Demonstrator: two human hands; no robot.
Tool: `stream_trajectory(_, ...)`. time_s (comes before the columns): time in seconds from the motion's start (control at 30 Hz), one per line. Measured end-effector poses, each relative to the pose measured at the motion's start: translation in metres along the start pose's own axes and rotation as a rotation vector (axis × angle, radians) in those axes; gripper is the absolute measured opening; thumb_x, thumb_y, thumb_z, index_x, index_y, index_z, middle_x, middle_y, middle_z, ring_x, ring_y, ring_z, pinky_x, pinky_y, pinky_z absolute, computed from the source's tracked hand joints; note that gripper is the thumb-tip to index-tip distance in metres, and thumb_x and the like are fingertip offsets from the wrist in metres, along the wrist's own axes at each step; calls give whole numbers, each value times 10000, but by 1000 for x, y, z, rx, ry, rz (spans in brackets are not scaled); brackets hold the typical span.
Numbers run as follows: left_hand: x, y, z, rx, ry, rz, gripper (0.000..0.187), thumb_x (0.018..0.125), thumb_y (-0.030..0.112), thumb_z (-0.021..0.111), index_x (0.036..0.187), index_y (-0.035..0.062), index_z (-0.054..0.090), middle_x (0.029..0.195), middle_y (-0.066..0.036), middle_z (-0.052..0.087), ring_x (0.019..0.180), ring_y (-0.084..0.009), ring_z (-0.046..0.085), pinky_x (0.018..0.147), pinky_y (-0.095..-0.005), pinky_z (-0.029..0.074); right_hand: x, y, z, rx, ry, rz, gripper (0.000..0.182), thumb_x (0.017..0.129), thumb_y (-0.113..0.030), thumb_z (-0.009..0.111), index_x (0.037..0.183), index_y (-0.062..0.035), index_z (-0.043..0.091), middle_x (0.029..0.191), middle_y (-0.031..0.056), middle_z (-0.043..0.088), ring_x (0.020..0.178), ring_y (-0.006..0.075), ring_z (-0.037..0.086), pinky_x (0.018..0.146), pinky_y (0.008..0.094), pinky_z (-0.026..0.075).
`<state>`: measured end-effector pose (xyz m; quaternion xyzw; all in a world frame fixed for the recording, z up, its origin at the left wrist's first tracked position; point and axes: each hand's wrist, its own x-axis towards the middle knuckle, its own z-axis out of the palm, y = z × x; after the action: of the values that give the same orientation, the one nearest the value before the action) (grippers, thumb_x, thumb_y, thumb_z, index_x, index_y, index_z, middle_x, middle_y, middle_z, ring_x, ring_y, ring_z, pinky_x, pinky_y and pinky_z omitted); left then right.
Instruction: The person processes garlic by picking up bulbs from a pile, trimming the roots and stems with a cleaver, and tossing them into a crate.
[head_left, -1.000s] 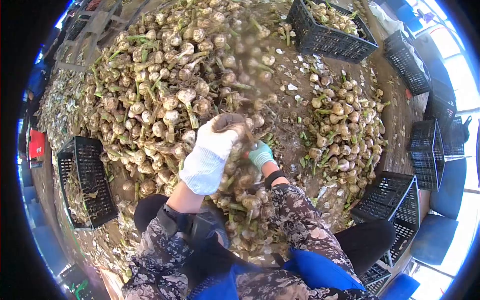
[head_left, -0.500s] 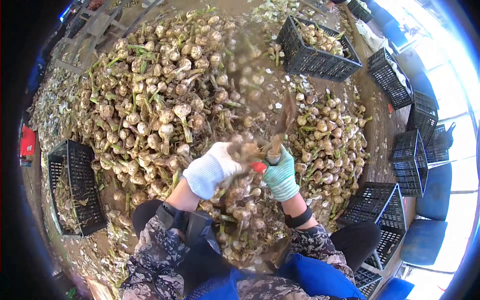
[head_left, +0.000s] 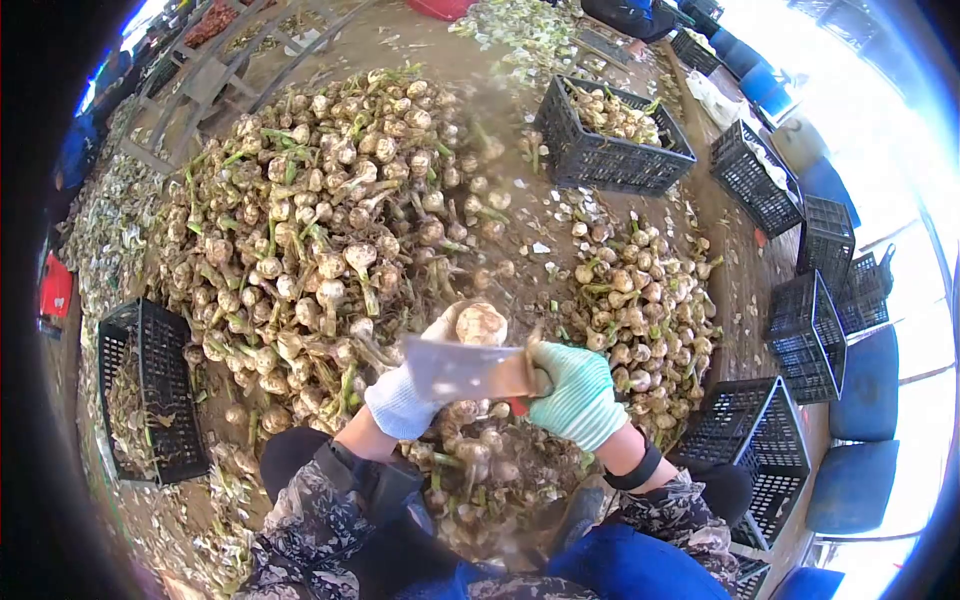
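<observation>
My left hand (head_left: 402, 398), in a white glove, is closed around a trimmed garlic bulb (head_left: 481, 324) with its pale cut face showing. The blade hides part of the fingers. My right hand (head_left: 578, 392), in a green-and-white glove, grips a broad-bladed knife (head_left: 448, 371). Its flat blade points left, just below the bulb and in front of my left hand. A large heap of garlic (head_left: 300, 240) with stems lies ahead and to the left. On the right lies a smaller heap of garlic bulbs (head_left: 645, 300). More garlic (head_left: 475, 455) lies between my legs.
A black crate (head_left: 615, 160) partly filled with garlic stands ahead on the right. At the left, another black crate (head_left: 150, 395) holds dry scraps. Several black crates and blue barrels (head_left: 868, 385) line the right side. A wooden frame (head_left: 205, 85) stands at the far left.
The knife has swung from pointing up and away to lying leftward across my left hand. The bulb's cut face now shows. My head view has shifted, revealing more floor at the top.
</observation>
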<state>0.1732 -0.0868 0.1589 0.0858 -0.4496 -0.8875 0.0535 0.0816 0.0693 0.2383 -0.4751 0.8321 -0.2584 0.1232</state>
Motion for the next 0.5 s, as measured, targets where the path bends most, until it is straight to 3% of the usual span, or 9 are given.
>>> stream_trajectory(0.03,-6,3,5,-233,-25,-49,398,843,288,474,1122,11,412,969,-79,556,889,-167,545,748,-267,468,-2,-4,0,-51,-8,-5,318,547,-243,709,776,-71,571,671,115,576,612,277,576,551,340,455)
stream_trajectory(0.07,-5,6,20,-166,151,-63,368,861,294,435,1092,7,433,967,-82,556,863,-155,553,723,-268,477,-4,-7,1,-101,-16,-10,333,516,-215,723,769,-63,569,655,116,565,613,289,568,554,341,454)
stream_trajectory(0.13,-18,3,27,-358,136,-15,301,849,235,453,1055,16,458,957,-76,558,840,-136,555,707,-269,478,-12,-11,-1,-126,7,-34,319,512,-204,713,757,-67,563,649,118,558,618,303,562,557,352,452)
stream_trajectory(0.23,-22,4,17,-432,-81,16,245,817,155,495,1024,25,482,955,-70,560,841,-138,554,732,-280,467,-22,-19,-9,-82,38,-29,257,579,-247,658,752,-87,554,677,124,571,634,308,568,564,372,451)
stream_trajectory(0.33,-29,-9,15,311,-46,139,338,801,138,510,1111,30,431,1056,-95,517,949,-182,510,813,-309,433,-21,-12,-1,-143,-62,67,264,590,-253,654,766,-82,557,682,128,574,641,312,570,570,376,451)
stream_trajectory(0.4,-31,-23,0,644,-85,39,374,874,220,392,1192,29,345,1178,-124,437,1070,-234,444,904,-357,385,-23,-12,-1,-125,-112,67,270,603,-250,648,789,-75,558,686,130,579,642,316,571,574,377,454)
stream_trajectory(0.43,-32,-26,1,542,-18,253,399,739,89,607,1107,32,462,1065,-100,533,938,-165,534,769,-274,462,-23,-12,0,-132,-128,69,266,607,-244,646,793,-76,558,685,127,580,637,313,572,573,377,455)
stream_trajectory(0.5,-30,-31,-6,27,-94,53,408,730,84,616,1103,28,461,1055,-102,534,946,-185,532,775,-278,460,-24,-11,3,-137,-131,82,258,613,-233,641,801,-77,558,682,125,583,626,307,574,572,375,458)
